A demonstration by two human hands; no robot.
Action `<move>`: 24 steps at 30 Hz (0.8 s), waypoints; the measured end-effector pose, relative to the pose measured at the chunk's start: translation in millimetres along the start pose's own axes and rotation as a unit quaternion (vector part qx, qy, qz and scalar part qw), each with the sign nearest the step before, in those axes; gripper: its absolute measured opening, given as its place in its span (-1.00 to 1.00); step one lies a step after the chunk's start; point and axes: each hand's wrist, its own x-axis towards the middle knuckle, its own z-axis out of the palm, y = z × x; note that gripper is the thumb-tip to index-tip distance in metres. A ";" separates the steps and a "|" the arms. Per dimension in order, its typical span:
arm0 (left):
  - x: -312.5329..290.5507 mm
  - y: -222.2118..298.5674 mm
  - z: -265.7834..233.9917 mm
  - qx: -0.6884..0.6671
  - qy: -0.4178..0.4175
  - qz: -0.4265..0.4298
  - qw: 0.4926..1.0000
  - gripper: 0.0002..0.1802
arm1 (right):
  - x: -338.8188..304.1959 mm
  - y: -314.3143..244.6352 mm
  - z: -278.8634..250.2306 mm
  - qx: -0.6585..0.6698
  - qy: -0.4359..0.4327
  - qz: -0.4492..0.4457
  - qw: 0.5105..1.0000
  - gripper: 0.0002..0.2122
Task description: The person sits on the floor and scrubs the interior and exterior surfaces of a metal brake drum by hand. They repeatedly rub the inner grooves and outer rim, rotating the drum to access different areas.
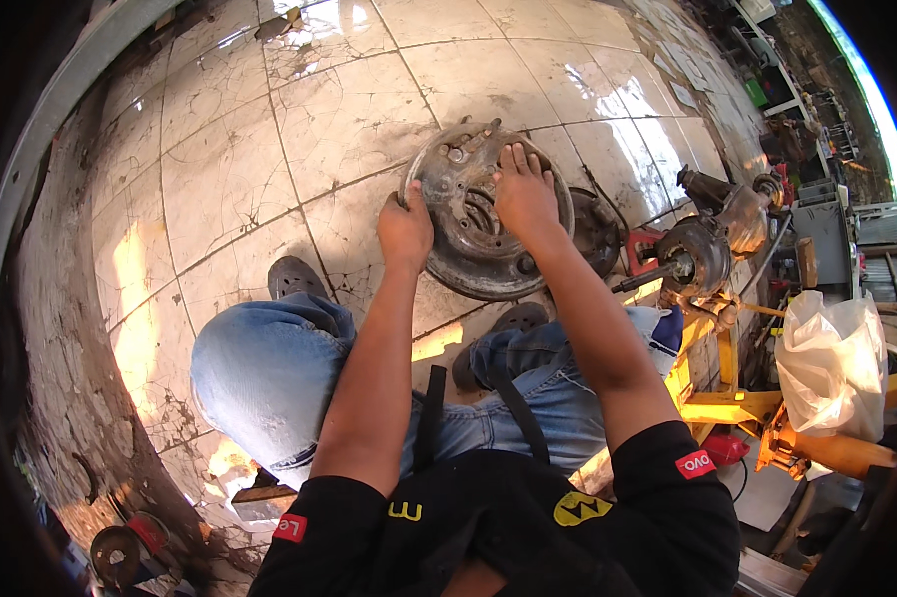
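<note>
plate [465, 214] on floor [239, 169] ahead of knees, propped upright-tilted | left hand [404, 231] fingers curled shut on left rim | right hand [524, 195] fingers spread flat on face, gripping nothing | progress likely early-to-mid: plate rusty, hub [702, 254] apart at right

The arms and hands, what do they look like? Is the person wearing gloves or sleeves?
No gloves: the left hand and right hand are bare, and so are both forearms. Short black sleeves end above the elbows, each with a small red patch near its hem.
</note>
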 end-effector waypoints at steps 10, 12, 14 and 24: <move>-3.6 8.3 -5.9 0.037 -0.020 -0.024 0.999 -0.31 | 3.5 0.2 -0.5 0.003 -0.019 0.012 1.000 -0.51; 0.3 8.6 -1.2 0.047 -0.022 -0.005 0.999 -0.31 | 17.1 0.2 -12.1 -0.007 -0.056 0.041 0.998 -0.51; 2.0 -0.3 7.5 0.029 -0.015 -0.005 0.999 -0.31 | 17.7 -1.0 -7.6 -0.002 -0.037 0.043 0.998 -0.51; -1.8 2.9 5.2 -0.015 0.006 0.009 1.000 -0.31 | 3.9 -15.4 -7.0 0.008 -0.026 0.020 0.999 -0.50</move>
